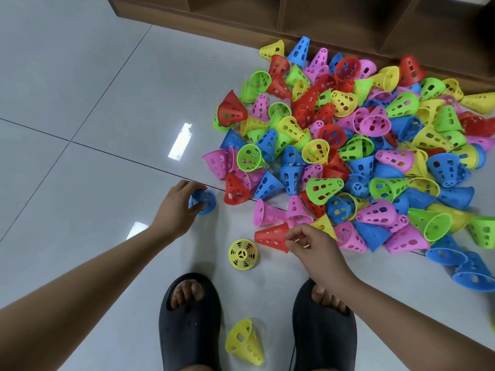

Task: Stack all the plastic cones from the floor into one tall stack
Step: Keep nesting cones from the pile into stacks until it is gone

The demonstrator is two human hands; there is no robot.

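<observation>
A big heap of perforated plastic cones (pixel 356 145) in red, blue, green, yellow and pink covers the tiled floor on the right. My left hand (pixel 179 207) grips a blue cone (pixel 206 200) standing on the floor left of the heap. My right hand (pixel 313 245) pinches the rim of a red cone (pixel 270 236) lying on its side at the heap's near edge. A yellow cone (pixel 243 254) stands upright between my hands. Another yellow cone (pixel 245 342) lies on its side between my feet.
My feet in black slippers (pixel 190 322) stand at the bottom of the view. A wooden cabinet base (pixel 241 20) runs along the back behind the heap. Bare grey tile (pixel 80 116) spreads to the left.
</observation>
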